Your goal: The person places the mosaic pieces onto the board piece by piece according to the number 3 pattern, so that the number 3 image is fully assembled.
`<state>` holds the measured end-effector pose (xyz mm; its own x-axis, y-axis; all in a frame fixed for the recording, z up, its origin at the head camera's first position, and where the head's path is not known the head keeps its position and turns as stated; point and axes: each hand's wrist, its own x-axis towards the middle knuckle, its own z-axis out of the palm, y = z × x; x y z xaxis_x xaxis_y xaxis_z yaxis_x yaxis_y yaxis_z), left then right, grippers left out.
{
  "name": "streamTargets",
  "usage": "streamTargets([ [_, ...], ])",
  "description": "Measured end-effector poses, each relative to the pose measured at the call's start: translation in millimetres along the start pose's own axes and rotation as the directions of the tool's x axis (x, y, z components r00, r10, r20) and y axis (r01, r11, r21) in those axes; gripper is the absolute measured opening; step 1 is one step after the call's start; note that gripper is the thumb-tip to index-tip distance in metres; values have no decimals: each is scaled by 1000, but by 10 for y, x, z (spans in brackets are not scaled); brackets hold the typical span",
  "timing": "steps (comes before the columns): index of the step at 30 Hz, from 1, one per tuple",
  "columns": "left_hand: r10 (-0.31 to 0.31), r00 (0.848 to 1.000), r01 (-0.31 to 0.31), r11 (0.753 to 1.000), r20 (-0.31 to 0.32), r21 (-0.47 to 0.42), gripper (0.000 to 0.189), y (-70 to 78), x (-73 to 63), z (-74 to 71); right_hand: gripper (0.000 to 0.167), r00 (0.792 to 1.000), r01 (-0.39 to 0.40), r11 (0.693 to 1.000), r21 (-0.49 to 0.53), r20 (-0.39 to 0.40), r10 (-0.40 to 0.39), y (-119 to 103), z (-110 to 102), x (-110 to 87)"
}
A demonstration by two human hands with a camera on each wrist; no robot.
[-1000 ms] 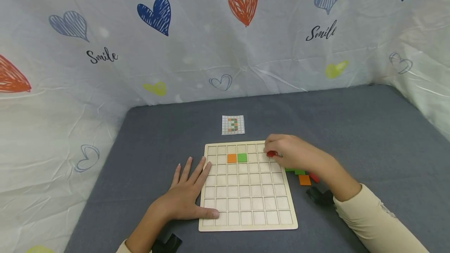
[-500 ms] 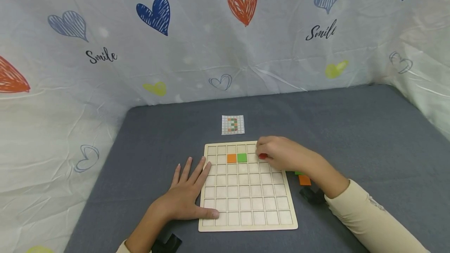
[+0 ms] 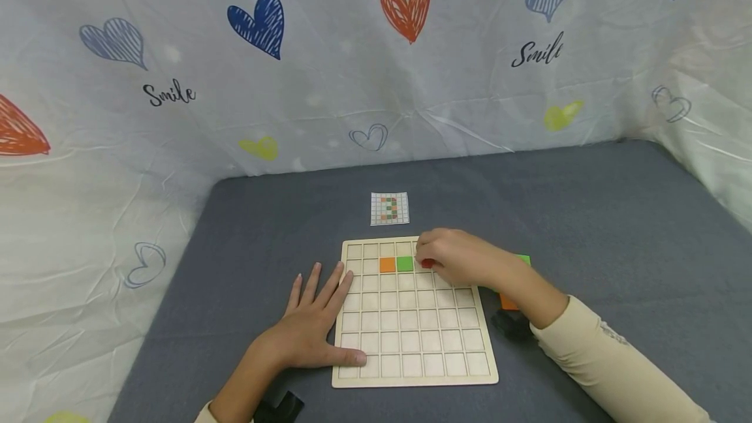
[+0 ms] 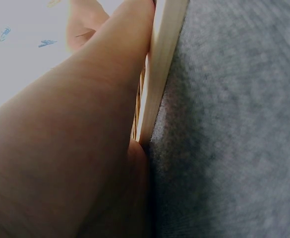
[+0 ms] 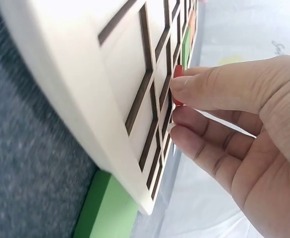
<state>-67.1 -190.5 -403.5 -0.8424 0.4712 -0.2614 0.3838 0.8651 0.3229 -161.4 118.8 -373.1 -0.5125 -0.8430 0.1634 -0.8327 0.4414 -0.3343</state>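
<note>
At lower centre, the red tile (image 3: 427, 264), likely light and stiff, is pinched by right fingers (image 5: 194, 146), best at its edges; left fingers (image 3: 343, 290) are spread.

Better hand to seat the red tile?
Likely the right hand: it pinches the red tile over the grid board. The left hand rests spread at the board's left edge, farther away.
</note>
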Motion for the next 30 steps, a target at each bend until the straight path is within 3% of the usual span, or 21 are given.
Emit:
streamTargets([
  [7, 11, 999, -11, 1000, -33, -8, 127, -1, -3, 18, 25, 1000, 26, 1000, 10, -12, -26, -23, 26, 31],
  [19, -25, 1000, 25, 1000, 17, 8, 128, 18, 6, -11, 19, 1000, 8, 1000, 3, -16, -8, -37, 52, 42],
  [30, -16, 1000, 16, 1000, 16, -3, 126, 24, 3, -17, 19, 1000, 7, 1000, -2, -5, -7, -26, 60, 47],
])
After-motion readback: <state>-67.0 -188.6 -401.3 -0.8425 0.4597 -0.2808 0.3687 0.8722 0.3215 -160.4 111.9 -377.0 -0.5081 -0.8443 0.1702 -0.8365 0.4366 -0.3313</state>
